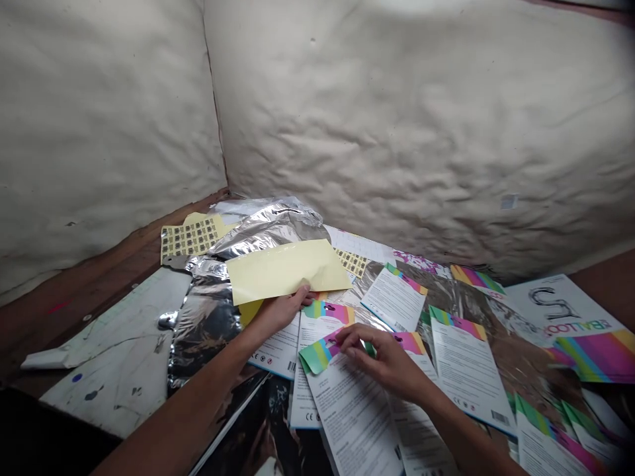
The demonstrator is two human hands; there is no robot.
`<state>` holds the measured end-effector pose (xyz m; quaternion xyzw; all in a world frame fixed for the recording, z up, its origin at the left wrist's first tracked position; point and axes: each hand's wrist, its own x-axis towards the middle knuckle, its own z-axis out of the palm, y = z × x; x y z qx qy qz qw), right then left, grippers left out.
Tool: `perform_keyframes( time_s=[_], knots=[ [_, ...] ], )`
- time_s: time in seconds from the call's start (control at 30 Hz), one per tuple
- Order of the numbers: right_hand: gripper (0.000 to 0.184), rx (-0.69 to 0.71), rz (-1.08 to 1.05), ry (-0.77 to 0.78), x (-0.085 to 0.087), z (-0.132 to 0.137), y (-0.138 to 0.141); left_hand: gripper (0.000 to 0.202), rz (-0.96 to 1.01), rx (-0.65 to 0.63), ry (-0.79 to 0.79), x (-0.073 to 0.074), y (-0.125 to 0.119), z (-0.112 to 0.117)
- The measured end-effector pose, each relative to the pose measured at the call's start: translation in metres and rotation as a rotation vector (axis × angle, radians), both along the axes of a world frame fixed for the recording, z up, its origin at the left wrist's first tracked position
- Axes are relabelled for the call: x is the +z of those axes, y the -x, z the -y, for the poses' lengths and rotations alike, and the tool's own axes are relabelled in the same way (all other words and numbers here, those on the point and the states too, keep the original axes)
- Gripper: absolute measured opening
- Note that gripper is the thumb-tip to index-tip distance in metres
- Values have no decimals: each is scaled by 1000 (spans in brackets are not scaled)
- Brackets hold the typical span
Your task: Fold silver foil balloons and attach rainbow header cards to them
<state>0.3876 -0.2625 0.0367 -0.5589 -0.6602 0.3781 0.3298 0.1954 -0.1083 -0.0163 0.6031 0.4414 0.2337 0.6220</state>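
Nearside of the pale yellow sheet (282,266), pinched in my left hand (284,311), my right hand (384,360) hung half-curled over a rainbow-topped balloon packet (347,410), its grip unclear to me. More packets (464,360) lay right of the sheet; how many were finished, I couldn't tell.

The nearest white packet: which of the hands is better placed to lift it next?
Probably the right hand: it is over the striped end of the packet, while the left hand holds a yellow sheet.
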Motion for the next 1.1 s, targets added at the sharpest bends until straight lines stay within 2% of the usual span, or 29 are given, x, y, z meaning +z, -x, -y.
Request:
perform_keyframes(
  time_s=[0.07,0.17,0.27,0.47,0.7,0.9,1.1],
  knots=[
    [13,-120,11,-78,-5,-10,0,58,-15,-14,-3,-2,1,-1],
    [11,-262,165,-320,-17,-28,0,59,-17,-19,5,-5,1,-2],
    [13,-240,325,-469,-30,-41,3,58,-21,-27,9,-5,1,-2],
    [16,-210,567,-599,-43,-43,7,56,-31,-26,3,-6,0,-1],
    [20,-132,698,-551,-41,-38,9,55,12,7,-11,-17,-1,-3],
    [19,-101,756,-508,-39,-39,9,53,31,28,26,-18,-1,-4],
    [23,104,826,-359,-19,-33,9,53,-17,15,14,-14,0,-3]
  ],
)
